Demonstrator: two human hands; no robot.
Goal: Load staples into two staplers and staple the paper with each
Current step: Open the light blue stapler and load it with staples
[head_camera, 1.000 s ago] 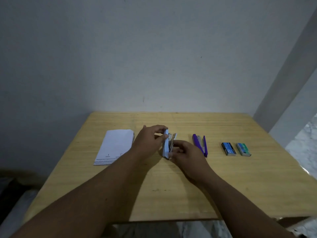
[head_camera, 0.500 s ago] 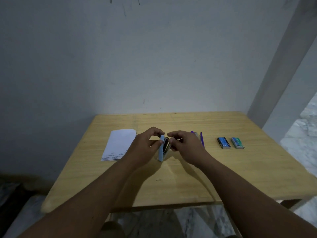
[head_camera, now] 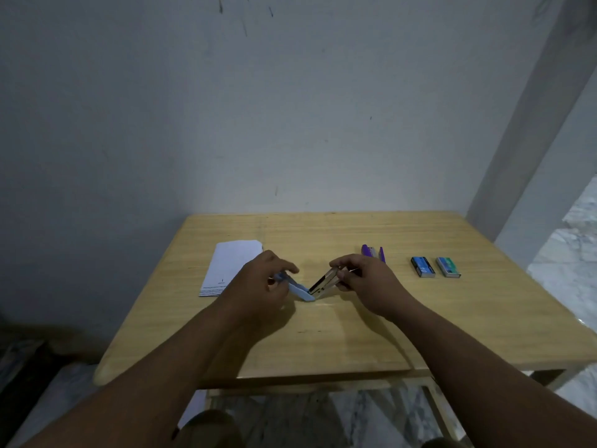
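Left hand (head_camera: 258, 282): its fingers are curled round the light blue top half of the blue stapler (head_camera: 298, 291).
Right hand (head_camera: 365, 281): its fingers pinch the shiny metal half of the same stapler.
Blue stapler: it is swung wide open like a V, with the hinge low, just above the tabletop (head_camera: 323, 334). It is in the middle, between the two hands.
Purple stapler (head_camera: 373, 252): it lies on the tabletop just behind the right hand. No hand touches it.
Paper (head_camera: 231, 268): a small white stack lies flat at the left, beside the left hand.
Staple boxes: a blue box (head_camera: 422, 267) and a green box (head_camera: 448, 267) lie side by side at the right, well apart from the hands.
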